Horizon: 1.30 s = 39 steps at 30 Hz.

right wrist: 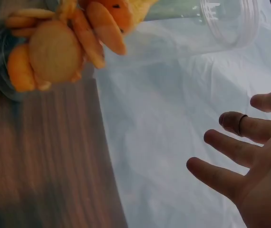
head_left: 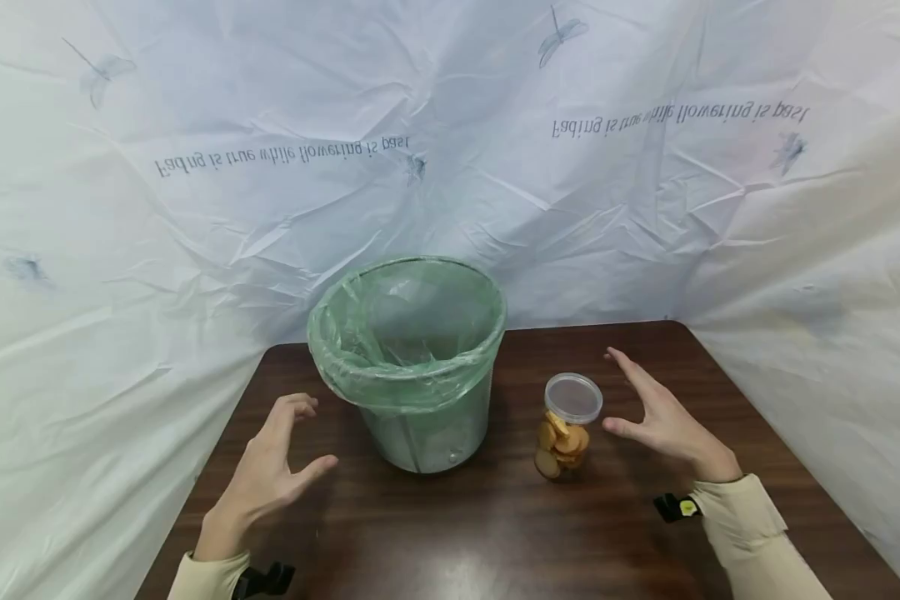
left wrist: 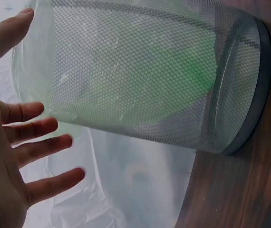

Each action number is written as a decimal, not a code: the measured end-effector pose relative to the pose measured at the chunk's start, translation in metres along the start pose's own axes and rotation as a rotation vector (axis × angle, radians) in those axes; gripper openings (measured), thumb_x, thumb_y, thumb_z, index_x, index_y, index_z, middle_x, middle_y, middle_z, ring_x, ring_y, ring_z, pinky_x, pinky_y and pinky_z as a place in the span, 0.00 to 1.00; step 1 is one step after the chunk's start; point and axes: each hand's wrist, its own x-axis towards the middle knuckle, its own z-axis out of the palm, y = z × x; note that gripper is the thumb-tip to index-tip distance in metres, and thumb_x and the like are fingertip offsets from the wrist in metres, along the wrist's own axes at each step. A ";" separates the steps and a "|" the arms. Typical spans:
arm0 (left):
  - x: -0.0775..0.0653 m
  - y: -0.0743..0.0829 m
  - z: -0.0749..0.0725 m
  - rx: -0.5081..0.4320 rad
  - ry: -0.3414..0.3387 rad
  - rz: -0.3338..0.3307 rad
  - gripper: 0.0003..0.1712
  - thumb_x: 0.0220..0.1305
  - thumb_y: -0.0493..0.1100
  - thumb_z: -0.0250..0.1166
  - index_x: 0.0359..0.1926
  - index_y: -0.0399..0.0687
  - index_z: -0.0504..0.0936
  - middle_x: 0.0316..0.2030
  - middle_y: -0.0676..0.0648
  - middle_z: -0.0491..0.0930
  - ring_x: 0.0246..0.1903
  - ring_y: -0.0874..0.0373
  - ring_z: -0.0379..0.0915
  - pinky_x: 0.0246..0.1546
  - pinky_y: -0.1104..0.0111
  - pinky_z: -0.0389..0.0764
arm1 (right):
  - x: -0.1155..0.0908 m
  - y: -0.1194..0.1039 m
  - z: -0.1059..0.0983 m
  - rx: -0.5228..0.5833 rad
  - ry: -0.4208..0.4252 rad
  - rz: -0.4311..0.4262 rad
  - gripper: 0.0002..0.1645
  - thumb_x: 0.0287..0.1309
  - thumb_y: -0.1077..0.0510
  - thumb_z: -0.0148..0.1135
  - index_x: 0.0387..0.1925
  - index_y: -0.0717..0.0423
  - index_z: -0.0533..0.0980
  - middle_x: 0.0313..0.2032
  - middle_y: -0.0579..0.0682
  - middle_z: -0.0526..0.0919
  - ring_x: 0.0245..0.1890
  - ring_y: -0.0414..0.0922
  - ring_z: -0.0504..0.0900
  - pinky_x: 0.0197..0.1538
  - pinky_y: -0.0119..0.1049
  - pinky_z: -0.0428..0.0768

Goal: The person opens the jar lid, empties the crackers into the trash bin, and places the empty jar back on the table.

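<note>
A mesh waste bin [head_left: 427, 437] lined with a thin green plastic bag [head_left: 390, 387] stands upright on the table, left of its middle. To its left is my left hand [head_left: 266, 471], fingers apart and holding nothing; the left wrist view shows the bin's mesh side [left wrist: 135, 71] just beyond the fingertips [left wrist: 73, 178]. Right of the bin stands a clear jar [head_left: 562, 437] with a translucent lid, its lower part filled with round cookies [right wrist: 57, 50]. My right hand [head_left: 663, 421] hovers beside the jar, thumb and fingers spread with nothing between them. A ring [right wrist: 241, 124] shows on one finger.
The dark wood table [head_left: 487, 533] has rounded far corners. White plastic sheeting [head_left: 450, 200] with printed lettering and dragonflies hangs behind it and along both sides. Black straps [head_left: 266, 579] circle both wrists over light sleeves.
</note>
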 end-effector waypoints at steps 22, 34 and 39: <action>0.003 0.018 0.019 -0.240 -0.195 0.238 0.21 0.51 0.46 0.76 0.35 0.61 0.69 0.30 0.63 0.67 0.27 0.71 0.62 0.28 0.79 0.66 | -0.002 0.000 0.031 0.217 -0.007 0.033 0.60 0.50 0.60 0.74 0.76 0.39 0.48 0.70 0.58 0.62 0.67 0.43 0.64 0.61 0.35 0.72; 0.007 0.031 0.029 -0.308 -0.205 0.294 0.18 0.54 0.49 0.74 0.38 0.62 0.71 0.30 0.65 0.68 0.27 0.72 0.61 0.27 0.79 0.67 | -0.004 -0.001 0.051 0.405 -0.016 0.039 0.53 0.51 0.63 0.73 0.74 0.52 0.55 0.65 0.59 0.67 0.62 0.44 0.72 0.55 0.26 0.75; 0.009 0.036 0.037 -0.385 -0.212 0.319 0.18 0.54 0.47 0.74 0.39 0.63 0.72 0.30 0.65 0.68 0.27 0.72 0.62 0.26 0.80 0.68 | -0.003 0.002 0.060 0.411 -0.002 0.012 0.52 0.48 0.64 0.75 0.72 0.53 0.59 0.62 0.57 0.71 0.60 0.34 0.70 0.56 0.22 0.70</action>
